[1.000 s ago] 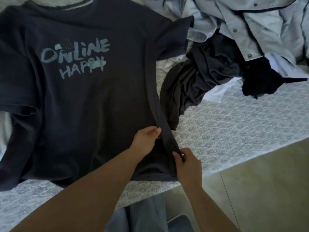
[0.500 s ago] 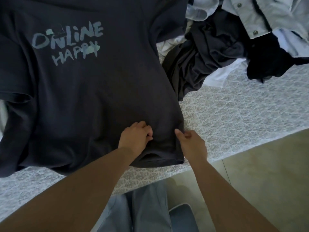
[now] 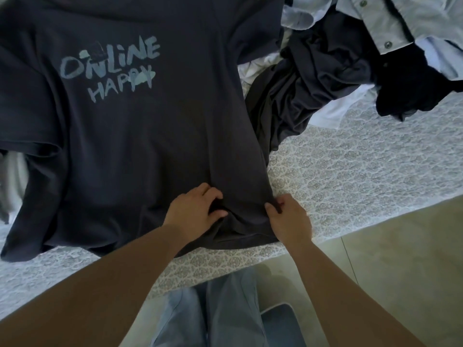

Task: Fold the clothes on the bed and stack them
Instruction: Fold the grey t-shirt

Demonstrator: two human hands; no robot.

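Note:
A dark navy T-shirt (image 3: 130, 136) printed "ONLINE HAPPY" lies face up and spread over the bed, its hem near the front edge. My left hand (image 3: 194, 212) sits on the lower right part of the shirt, fingers curled and bunching a fold of the cloth. At the shirt's right side seam near the hem, my right hand (image 3: 288, 216) pinches the fabric edge between thumb and fingers. To the right lies a heap of unfolded clothes: a dark grey garment (image 3: 305, 78), a light blue button shirt (image 3: 390, 23) and a black piece (image 3: 413, 88).
The bed is covered with a white patterned lace spread (image 3: 363, 166). Its front edge runs diagonally from lower left to right. Beige tiled floor (image 3: 400, 271) lies below, with my grey trouser legs (image 3: 220, 309) beside the bed. More pale cloth (image 3: 12, 176) shows at the far left.
The raised, folded right side of the shirt has been laid flat. Both hands have shifted down toward the hem, and the right hand now pinches the side seam.

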